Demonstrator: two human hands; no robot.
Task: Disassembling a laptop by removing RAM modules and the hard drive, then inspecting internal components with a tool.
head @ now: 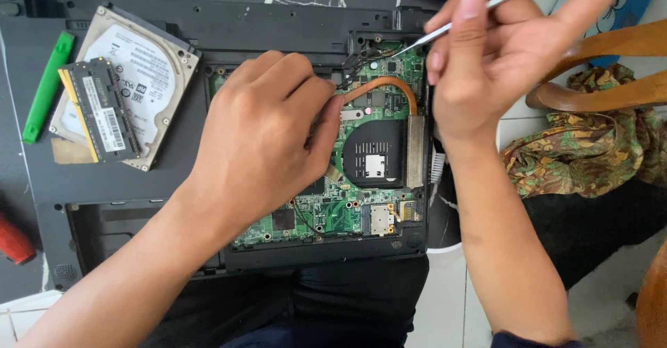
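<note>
An opened black laptop base (139, 174) lies upside down, its green motherboard (333, 212) exposed with a copper heat pipe (389, 84) and a black fan (372, 155). My left hand (267, 129) rests on the board, fingers curled near the heat pipe's left end. My right hand (500, 49) grips a thin metal pry tool (445, 31), whose tip touches the board's upper right corner near the hinge area.
On the laptop's left part lie a silver hard drive (149, 63) with two memory sticks (101, 108) on top, and a green plastic pry tool (45, 87). A red handle (14, 240) shows at the left edge. Patterned cloth (583, 146) and wooden chair parts (611, 70) sit right.
</note>
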